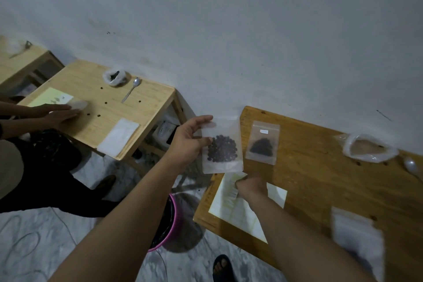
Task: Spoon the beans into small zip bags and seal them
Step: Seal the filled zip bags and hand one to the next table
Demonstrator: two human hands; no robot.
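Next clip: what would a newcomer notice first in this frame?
The left hand holds up a small zip bag of dark beans mid-frame. Just right of it, a second filled bag lies on the darker wooden table. At far left, another person's hand rests on a lighter table.

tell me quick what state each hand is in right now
Left hand: pinches the frosted plastic zip bag of dark beans.
Right hand: curled over pale paper sheet, grip unclear.
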